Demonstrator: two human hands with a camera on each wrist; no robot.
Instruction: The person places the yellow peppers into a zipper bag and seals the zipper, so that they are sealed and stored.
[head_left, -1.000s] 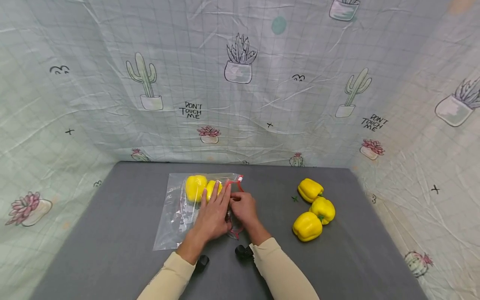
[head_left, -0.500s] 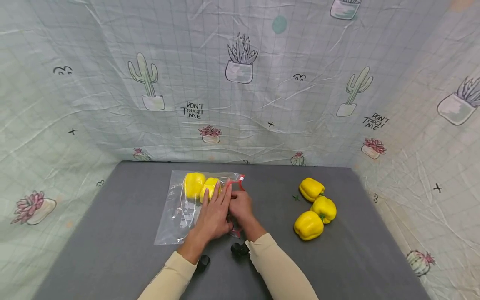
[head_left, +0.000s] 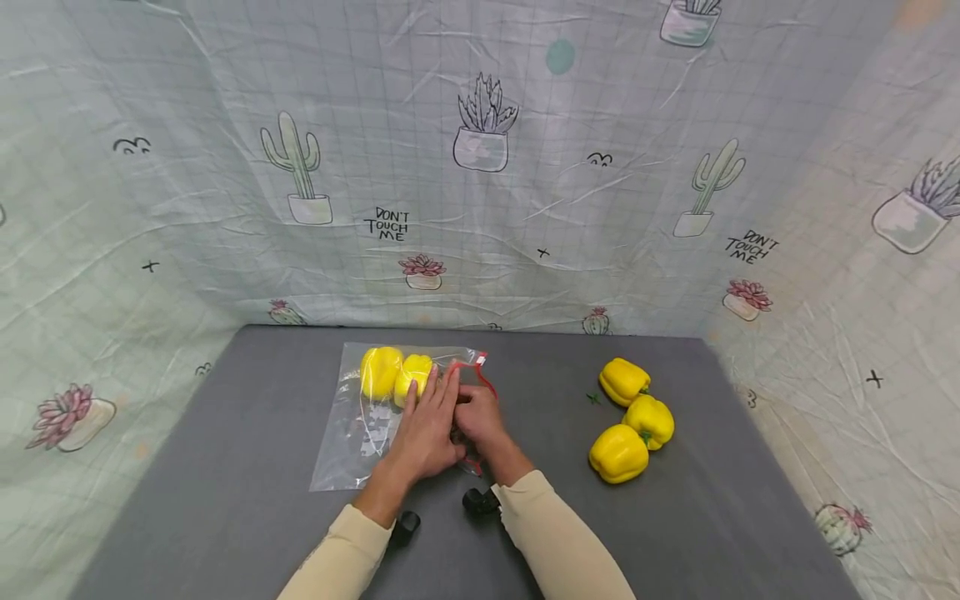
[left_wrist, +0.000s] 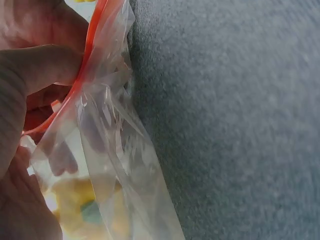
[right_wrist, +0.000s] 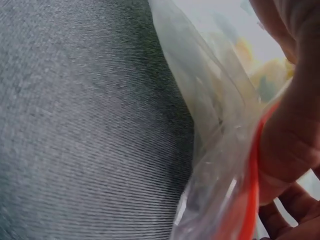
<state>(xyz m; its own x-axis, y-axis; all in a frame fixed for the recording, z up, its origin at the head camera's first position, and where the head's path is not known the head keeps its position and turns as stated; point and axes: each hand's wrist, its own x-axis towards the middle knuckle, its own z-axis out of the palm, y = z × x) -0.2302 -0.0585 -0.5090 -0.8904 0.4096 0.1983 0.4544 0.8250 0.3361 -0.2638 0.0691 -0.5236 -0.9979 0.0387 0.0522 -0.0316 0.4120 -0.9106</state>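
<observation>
A clear plastic zip bag (head_left: pixel 341 446) with a red zip edge lies flat on the table, two yellow bell peppers (head_left: pixel 380 372) visible inside it. My left hand (head_left: pixel 426 429) rests over the bag, fingers straight, their tips at the nearer bagged pepper (head_left: pixel 412 379). My right hand (head_left: pixel 480 414) is at the red-edged mouth with its fingers curled on the bag, partly hidden by the left hand. In the left wrist view a thumb touches the red zip edge (left_wrist: pixel 89 45), and a pepper with a green stem (left_wrist: pixel 75 205) shows through the plastic.
To the right, three yellow bell peppers (head_left: pixel 618 454) sit in a cluster on the grey table (head_left: pixel 720 500). A small green stem piece (head_left: pixel 593 398) lies beside them. A cactus-printed cloth (head_left: pixel 540 200) hangs behind the table.
The two peppers in the bag have slid left, deeper into it. Both hands stay at the bag's mouth; the right hand has shifted slightly left.
</observation>
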